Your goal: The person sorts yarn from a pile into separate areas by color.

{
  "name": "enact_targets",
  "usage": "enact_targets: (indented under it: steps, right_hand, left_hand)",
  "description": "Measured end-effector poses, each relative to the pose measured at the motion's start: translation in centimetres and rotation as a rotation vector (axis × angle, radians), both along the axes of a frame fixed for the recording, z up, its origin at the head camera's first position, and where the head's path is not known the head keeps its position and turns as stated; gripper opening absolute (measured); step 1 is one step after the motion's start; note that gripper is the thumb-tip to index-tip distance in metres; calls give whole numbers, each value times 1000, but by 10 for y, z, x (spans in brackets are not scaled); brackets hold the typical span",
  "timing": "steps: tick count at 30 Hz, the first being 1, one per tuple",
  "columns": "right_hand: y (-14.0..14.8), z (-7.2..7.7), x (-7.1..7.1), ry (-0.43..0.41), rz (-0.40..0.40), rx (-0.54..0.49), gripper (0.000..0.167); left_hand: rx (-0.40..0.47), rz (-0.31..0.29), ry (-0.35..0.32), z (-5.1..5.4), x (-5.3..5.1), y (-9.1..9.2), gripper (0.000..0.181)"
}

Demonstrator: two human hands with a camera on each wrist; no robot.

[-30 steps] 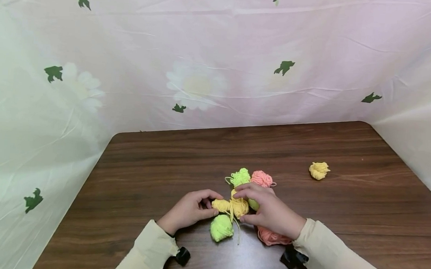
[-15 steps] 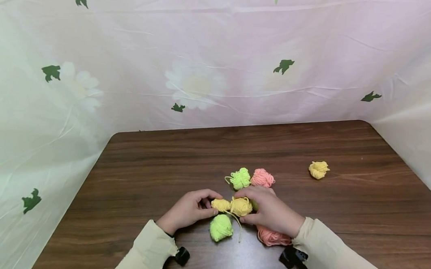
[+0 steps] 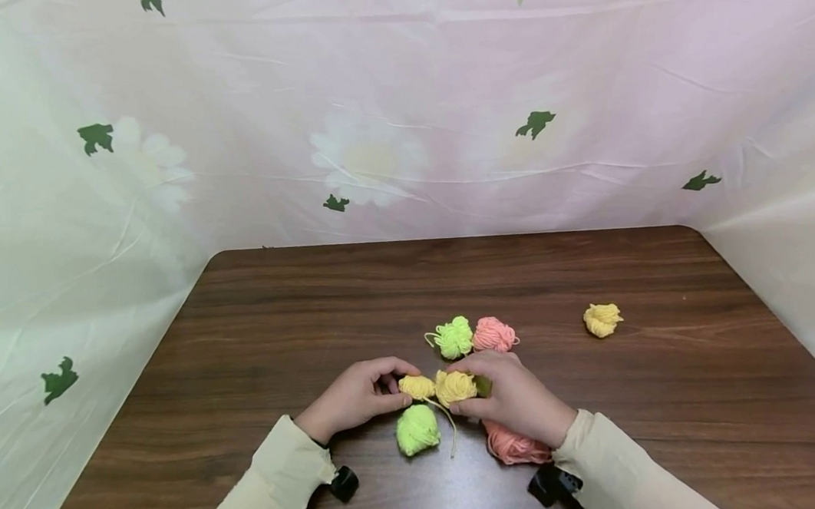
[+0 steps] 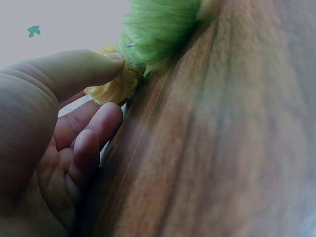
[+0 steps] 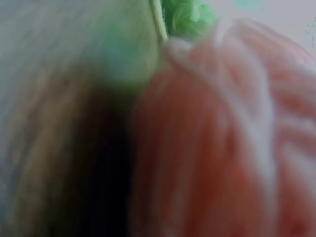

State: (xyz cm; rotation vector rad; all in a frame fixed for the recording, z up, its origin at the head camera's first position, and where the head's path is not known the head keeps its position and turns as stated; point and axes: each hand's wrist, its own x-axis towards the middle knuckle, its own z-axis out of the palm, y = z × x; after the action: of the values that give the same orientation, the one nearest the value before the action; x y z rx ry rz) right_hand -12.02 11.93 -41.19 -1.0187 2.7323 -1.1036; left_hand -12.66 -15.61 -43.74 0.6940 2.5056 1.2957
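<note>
Now our left hand [image 3: 361, 396] pinches the smaller yellow bundle [image 3: 416, 386], our right hand [image 3: 514, 398] the yellow yarn ball [image 3: 455, 388], both probably light and squashy, best gripped by their sides.

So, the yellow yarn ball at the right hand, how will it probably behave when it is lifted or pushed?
The yellow yarn ball should squash easily, since it looks like wound yarn. Its roundish shape suggests it might roll if pushed. Its surface looks loosely looped, so it could unwind a little.
</note>
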Motion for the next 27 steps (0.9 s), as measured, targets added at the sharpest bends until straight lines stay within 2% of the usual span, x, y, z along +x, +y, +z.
enact_targets:
  steps: [10,17,27]
  right_hand:
    - [1,3,0,19,-16,-25,34]
    - [2,7,1,7,-5,-123,37]
    - [5,15,4,-51,-115,-143,36]
  left_hand:
    - [-3,-2,-1,0,0,0,29]
    - [4,0,-4,-1,0,0,29]
    - [15,-2,5,-1,0,0,29]
